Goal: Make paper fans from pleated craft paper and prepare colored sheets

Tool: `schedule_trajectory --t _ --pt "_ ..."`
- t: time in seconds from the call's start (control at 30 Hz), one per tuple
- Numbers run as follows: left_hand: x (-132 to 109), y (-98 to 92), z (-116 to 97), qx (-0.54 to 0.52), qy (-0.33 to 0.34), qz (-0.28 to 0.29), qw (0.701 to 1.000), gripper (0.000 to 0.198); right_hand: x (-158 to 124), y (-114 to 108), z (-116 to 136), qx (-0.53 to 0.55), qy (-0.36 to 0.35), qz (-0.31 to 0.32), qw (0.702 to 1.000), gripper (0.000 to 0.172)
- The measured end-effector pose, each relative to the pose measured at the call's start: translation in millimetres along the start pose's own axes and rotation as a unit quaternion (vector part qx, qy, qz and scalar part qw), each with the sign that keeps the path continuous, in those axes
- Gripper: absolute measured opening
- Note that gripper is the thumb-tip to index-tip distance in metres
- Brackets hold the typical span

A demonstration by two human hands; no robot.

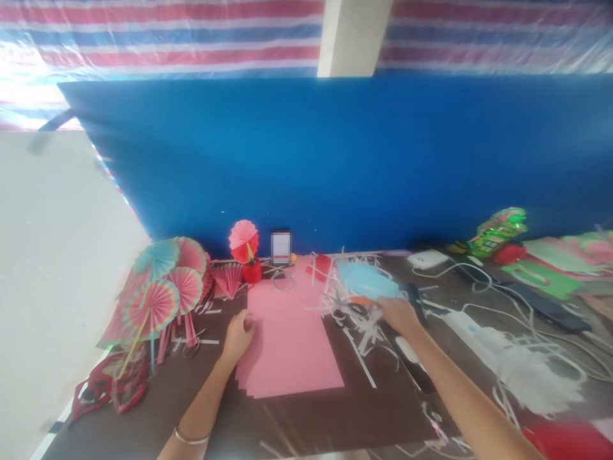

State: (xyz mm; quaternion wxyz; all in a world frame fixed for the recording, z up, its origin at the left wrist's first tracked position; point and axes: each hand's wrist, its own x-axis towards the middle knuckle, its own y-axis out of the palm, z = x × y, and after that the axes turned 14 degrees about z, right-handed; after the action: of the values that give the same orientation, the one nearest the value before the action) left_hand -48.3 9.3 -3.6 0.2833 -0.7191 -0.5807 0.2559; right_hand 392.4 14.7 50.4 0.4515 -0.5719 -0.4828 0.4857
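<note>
Two hands work over one worktop (383, 415). The left hand (241, 335), fingers curled narrow, rests at the left edge of one stack of pink paper (292, 345) in the middle; its sheets overlap too closely to count. The right hand (398, 314) reaches into white paper strips (368, 329), right of the stack, beside one light-blue paper piece (366, 280); whether it grips anything I cannot tell. At least four folded fans (151, 308) cluster left; one red pot (252, 271) stands far.
</note>
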Motion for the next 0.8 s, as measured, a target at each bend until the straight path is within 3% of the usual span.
schedule_trajectory --t 0.27,0.4,0.6,0.73,0.8 --pt "-2 3.2 1 -0.012 0.016 0.024 1.000 0.021 10 -43 -27 0.059 0.021 0.059 0.996 0.024" --pt "-3 3.3 -4 0.002 0.059 0.007 0.998 0.016 13 -67 -43 0.084 0.053 0.038 0.994 0.027" --pt "-6 5.1 -7 -0.021 0.103 0.027 0.994 0.016 18 -93 -58 0.073 0.052 0.004 0.996 0.039" --pt "-6 4.7 -6 -0.034 0.108 0.037 0.993 0.015 12 -106 -54 0.002 0.041 -0.037 0.998 0.028" --pt "-6 3.6 -5 -0.036 0.112 0.041 0.992 0.015 7 -110 -46 -0.050 0.003 -0.056 0.997 0.022"
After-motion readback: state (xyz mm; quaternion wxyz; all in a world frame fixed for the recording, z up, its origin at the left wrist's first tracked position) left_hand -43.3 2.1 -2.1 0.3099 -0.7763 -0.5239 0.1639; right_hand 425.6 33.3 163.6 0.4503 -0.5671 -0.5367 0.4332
